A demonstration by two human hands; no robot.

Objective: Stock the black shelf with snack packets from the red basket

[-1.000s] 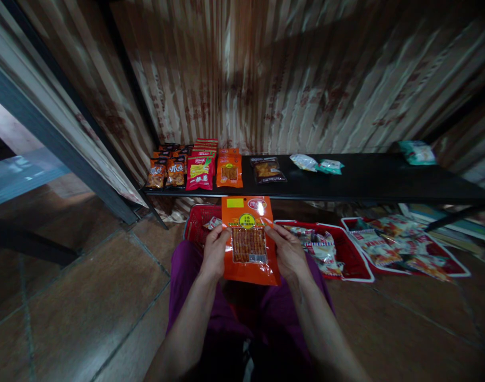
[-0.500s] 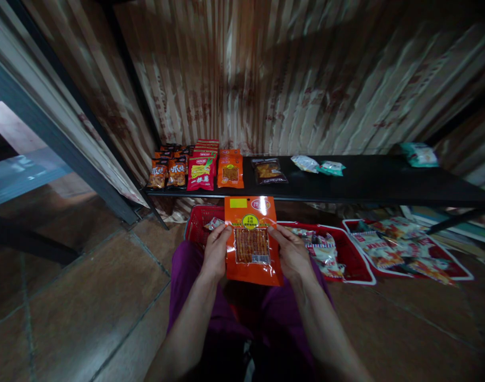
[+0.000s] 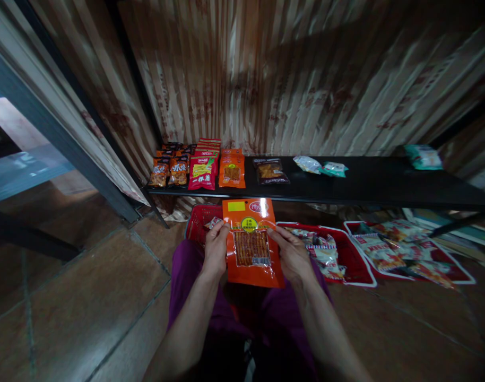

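An orange snack packet [image 3: 250, 275] with a clear window showing brown sticks is held upright in front of my knees. My left hand [image 3: 216, 248] grips its left edge, thumb on the front. On the opposite edge my right hand [image 3: 292, 252] pinches it the same way; the fingers behind the packet are hidden. Beyond it, a matching orange packet [image 3: 232, 172] stands at the front of a row on the black shelf [image 3: 370, 185]. Left of that row are red packets [image 3: 203, 170] and small orange-black packets [image 3: 179, 172]. A dark purple packet [image 3: 271, 172] lies to the right.
White and teal packets [image 3: 334, 169] lie farther along the shelf, and a teal bag [image 3: 423, 157] sits at its right end. Red baskets with snack bags stand below: one behind my hands, one at right [image 3: 360, 262], another farther right [image 3: 461, 268]. A metal post [image 3: 87, 143] rises at left.
Both hands keep hold of the orange packet, which has tilted slightly and shifted a little lower. The shelf and its goods appear slightly farther right as the view turns a little.
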